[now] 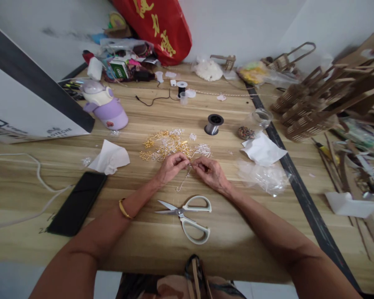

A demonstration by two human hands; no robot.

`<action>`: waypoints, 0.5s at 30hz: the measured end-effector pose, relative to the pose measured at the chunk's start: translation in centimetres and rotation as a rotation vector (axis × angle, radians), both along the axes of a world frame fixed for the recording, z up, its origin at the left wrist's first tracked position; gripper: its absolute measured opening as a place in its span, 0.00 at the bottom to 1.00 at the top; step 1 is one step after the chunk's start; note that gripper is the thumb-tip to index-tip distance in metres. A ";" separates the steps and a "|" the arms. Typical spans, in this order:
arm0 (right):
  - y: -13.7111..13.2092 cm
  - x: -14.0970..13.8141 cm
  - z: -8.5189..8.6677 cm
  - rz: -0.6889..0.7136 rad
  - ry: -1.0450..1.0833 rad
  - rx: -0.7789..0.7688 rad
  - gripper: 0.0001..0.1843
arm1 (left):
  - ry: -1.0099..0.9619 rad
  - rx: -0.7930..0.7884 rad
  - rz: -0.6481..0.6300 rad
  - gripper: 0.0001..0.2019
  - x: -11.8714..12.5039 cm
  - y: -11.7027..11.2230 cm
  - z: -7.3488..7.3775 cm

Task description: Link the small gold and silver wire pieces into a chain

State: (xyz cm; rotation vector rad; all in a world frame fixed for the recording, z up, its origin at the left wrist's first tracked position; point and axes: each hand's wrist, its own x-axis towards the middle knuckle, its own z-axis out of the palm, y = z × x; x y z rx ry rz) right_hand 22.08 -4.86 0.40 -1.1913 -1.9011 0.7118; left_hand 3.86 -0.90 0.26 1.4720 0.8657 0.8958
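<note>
Both hands meet over the middle of the table, fingertips almost touching. A short silver chain dangles between them, its lower end lying near the wood. My left hand pinches at the chain's upper end. From the other side, my right hand is also closed in a pinch there; whatever fine piece lies in its fingertips is too small to name. Just beyond the fingers spreads a pile of gold and silver chains, with silver pins at its right. Open-bladed scissors with pale handles lie nearer my body.
A black phone and a crumpled white paper lie left. Behind stand a wire spool and a purple bottle. At right are a bead jar, plastic bags and small woven baskets.
</note>
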 end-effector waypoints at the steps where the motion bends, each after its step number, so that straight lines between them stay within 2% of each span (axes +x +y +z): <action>1: 0.0 0.0 0.1 0.002 0.002 -0.003 0.09 | -0.005 -0.001 -0.003 0.12 0.0 0.0 0.0; 9: -0.1 0.1 0.3 -0.016 -0.008 -0.050 0.10 | -0.038 -0.032 0.013 0.12 0.1 -0.1 0.2; 15: -0.2 0.1 0.3 -0.023 -0.037 -0.014 0.12 | -0.023 -0.007 0.023 0.12 0.1 -0.1 0.1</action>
